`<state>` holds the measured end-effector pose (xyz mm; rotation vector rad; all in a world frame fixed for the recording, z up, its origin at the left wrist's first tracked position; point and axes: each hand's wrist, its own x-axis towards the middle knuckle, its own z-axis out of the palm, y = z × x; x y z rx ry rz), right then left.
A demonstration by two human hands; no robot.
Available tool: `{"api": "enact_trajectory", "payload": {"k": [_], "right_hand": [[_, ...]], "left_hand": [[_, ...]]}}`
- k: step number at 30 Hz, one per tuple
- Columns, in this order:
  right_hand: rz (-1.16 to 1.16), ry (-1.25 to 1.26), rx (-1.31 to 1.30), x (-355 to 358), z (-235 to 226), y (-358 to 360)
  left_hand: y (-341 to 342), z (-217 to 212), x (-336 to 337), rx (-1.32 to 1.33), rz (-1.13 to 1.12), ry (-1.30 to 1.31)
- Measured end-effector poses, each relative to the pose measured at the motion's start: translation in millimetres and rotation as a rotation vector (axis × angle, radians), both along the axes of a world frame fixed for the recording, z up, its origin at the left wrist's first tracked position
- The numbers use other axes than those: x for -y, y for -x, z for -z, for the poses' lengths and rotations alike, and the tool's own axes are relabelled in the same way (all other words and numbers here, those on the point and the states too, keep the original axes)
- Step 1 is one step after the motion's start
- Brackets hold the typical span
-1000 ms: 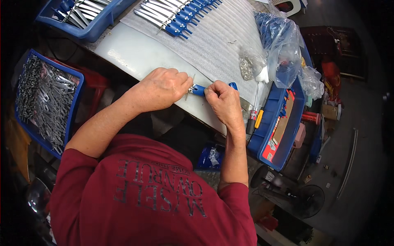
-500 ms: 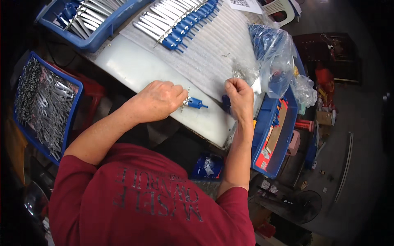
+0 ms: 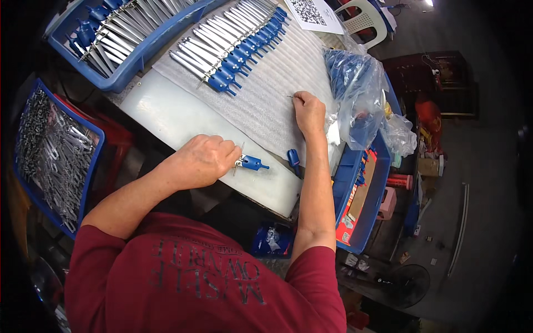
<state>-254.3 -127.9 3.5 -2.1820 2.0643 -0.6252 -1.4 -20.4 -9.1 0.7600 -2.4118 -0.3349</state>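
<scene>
My left hand (image 3: 202, 161) is closed around a silver metal part whose blue plastic end (image 3: 252, 162) sticks out to the right over the white board (image 3: 166, 119); a thin pin crosses it beside my fingers. Farther to the right, my right hand (image 3: 310, 114) is held in a pinch above the grey foam sheet. A small thin dark piece (image 3: 290, 96) shows at its fingertips, too small to name. Next to my right forearm lies a blue plastic piece (image 3: 293, 157). A row of similar silver parts with blue ends (image 3: 236, 58) lies on the foam sheet (image 3: 266, 102) at the back.
Back left stands a blue bin (image 3: 119, 83) of silver and blue parts; a blue tray (image 3: 99, 161) of small metal pieces is at far left. On the right are a clear plastic bag (image 3: 363, 83) and a blue bin (image 3: 363, 236). A printed sheet (image 3: 327, 25) lies at the back.
My right hand has moved away from me over the foam sheet, uncovering more of the blue piece by my forearm. My left hand still grips the silver part; the whole view has shifted slightly.
</scene>
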Motion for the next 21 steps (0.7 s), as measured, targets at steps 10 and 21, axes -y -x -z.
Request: {"api": "enact_trajectory", "payload": {"k": [10,21], "right_hand": [[-0.155,0.005,-0.231,7.3,3.8,3.1],[-0.052,-0.048,-0.260,-1.9,-0.2,-1.5]], "left_hand": [[0.5,0.5,0.3,0.009,-0.005,0.003],[-0.5,1.1,-3.6,0.017,-0.014,0.004]]}}
